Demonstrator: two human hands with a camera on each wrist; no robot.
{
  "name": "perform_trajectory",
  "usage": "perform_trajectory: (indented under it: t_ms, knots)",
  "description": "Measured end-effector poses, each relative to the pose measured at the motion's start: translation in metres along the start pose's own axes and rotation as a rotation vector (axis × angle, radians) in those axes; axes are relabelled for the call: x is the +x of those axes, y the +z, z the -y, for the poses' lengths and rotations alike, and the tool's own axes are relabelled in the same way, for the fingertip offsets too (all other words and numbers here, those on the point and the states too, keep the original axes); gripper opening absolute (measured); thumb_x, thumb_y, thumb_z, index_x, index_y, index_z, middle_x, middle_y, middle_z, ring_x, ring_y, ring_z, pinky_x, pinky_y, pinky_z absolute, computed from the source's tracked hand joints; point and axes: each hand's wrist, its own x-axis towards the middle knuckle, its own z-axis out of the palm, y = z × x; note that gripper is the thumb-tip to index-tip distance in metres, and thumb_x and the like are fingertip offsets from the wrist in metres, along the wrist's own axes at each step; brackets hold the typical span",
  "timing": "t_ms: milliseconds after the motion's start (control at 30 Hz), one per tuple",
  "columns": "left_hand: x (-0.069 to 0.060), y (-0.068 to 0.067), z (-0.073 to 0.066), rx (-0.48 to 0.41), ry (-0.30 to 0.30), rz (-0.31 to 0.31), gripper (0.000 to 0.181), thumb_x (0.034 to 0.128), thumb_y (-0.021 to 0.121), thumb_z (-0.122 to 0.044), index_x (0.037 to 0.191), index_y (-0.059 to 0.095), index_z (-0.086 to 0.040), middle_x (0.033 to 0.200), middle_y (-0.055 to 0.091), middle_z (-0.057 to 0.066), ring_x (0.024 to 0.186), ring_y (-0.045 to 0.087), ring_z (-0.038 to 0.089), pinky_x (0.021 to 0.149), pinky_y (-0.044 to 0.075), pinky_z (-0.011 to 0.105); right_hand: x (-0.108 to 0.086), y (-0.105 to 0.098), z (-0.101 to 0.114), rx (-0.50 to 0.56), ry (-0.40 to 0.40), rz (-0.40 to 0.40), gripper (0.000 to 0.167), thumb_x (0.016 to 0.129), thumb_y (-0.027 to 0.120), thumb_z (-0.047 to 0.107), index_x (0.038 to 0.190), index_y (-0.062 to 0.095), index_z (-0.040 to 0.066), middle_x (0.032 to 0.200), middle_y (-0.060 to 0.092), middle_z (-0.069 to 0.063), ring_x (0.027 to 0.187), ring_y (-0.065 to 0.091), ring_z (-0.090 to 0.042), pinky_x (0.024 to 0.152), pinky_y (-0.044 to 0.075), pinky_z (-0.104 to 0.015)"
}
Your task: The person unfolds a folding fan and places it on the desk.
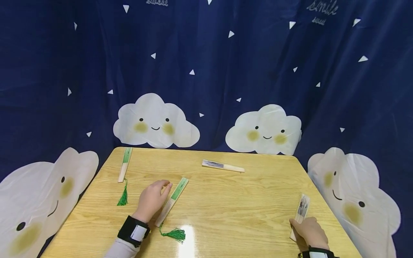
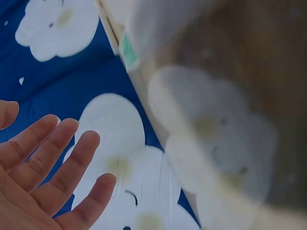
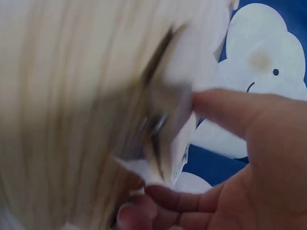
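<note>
My left hand (image 1: 151, 200) hovers beside a folded fan (image 1: 176, 195) with green cloth, pale wooden ribs and a green tassel (image 1: 176, 234). In the left wrist view its fingers (image 2: 62, 179) are spread and hold nothing. At the table's right side my right hand (image 1: 311, 231) pinches the wooden end of another folded fan (image 1: 302, 208), which has a grey-black print. The right wrist view shows that fan (image 3: 175, 108) blurred between thumb and fingers. A second green fan (image 1: 126, 161) with a tassel lies at the back left, and a grey-printed fan (image 1: 222, 165) at the back.
The wooden table (image 1: 232, 204) has its far edge against a dark blue curtain (image 1: 213, 71) with white triangles. Smiling cloud shapes (image 1: 156, 122) stand out behind the table and along both sides. Each wrist wears a black strap (image 1: 133, 231).
</note>
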Motion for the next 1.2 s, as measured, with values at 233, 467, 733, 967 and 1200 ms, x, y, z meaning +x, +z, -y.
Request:
perform_trajectory:
  t_ms: [233, 467, 733, 967, 1200]
  knots:
    - [-0.014, 0.011, -0.024, -0.050, 0.015, 0.045, 0.023, 0.0948, 0.063, -0.030, 0.105, 0.073, -0.012, 0.099, 0.074, 0.004, 0.089, 0.071, 0.021, 0.070, 0.058, 0.038, -0.005, 0.000, 0.011, 0.086, -0.130, -0.020, 0.042, 0.087, 0.054, 0.035, 0.053, 0.055, 0.011, 0.048, 0.049, 0.001, 0.045, 0.046, -0.016, 0.045, 0.035, -0.027]
    - [-0.019, 0.015, -0.052, -0.151, 0.032, 0.091, 0.025, 0.0953, 0.062, -0.034, 0.107, 0.072, -0.015, 0.102, 0.074, 0.002, 0.084, 0.069, 0.014, 0.065, 0.055, 0.027, -0.016, 0.007, 0.048, 0.263, -0.233, -0.062, 0.047, 0.089, 0.054, 0.032, 0.046, 0.051, 0.013, 0.038, 0.042, 0.005, 0.039, 0.038, -0.013, 0.045, 0.033, -0.026]
    - [-0.008, 0.027, -0.097, -0.638, -0.004, 0.302, 0.033, 0.0968, 0.059, -0.034, 0.119, 0.068, -0.011, 0.105, 0.072, 0.003, 0.088, 0.067, 0.013, 0.074, 0.055, 0.024, -0.054, 0.006, 0.127, 0.719, -0.531, 0.233, 0.033, 0.096, 0.061, 0.028, 0.099, 0.056, -0.005, 0.068, 0.049, 0.001, 0.057, 0.047, -0.010, 0.054, 0.048, -0.027]
    - [-0.003, 0.038, -0.136, -1.363, -0.365, 0.427, 0.041, 0.0958, 0.062, -0.024, 0.128, 0.057, 0.000, 0.104, 0.068, 0.004, 0.087, 0.067, 0.014, 0.079, 0.057, 0.030, -0.085, 0.023, 0.181, 0.855, -0.898, 0.528, 0.033, 0.102, 0.050, 0.022, 0.103, 0.052, -0.011, 0.081, 0.060, 0.003, 0.068, 0.058, -0.007, 0.061, 0.052, -0.025]
    - [-0.007, 0.035, -0.142, -1.452, -0.411, 0.229, 0.027, 0.0940, 0.064, -0.017, 0.108, 0.061, 0.006, 0.089, 0.069, -0.004, 0.080, 0.069, 0.008, 0.077, 0.059, 0.028, -0.097, 0.038, 0.195, 0.849, -1.032, 0.366, 0.026, 0.103, 0.047, 0.016, 0.098, 0.054, -0.009, 0.074, 0.061, -0.009, 0.064, 0.059, -0.005, 0.058, 0.053, -0.026]
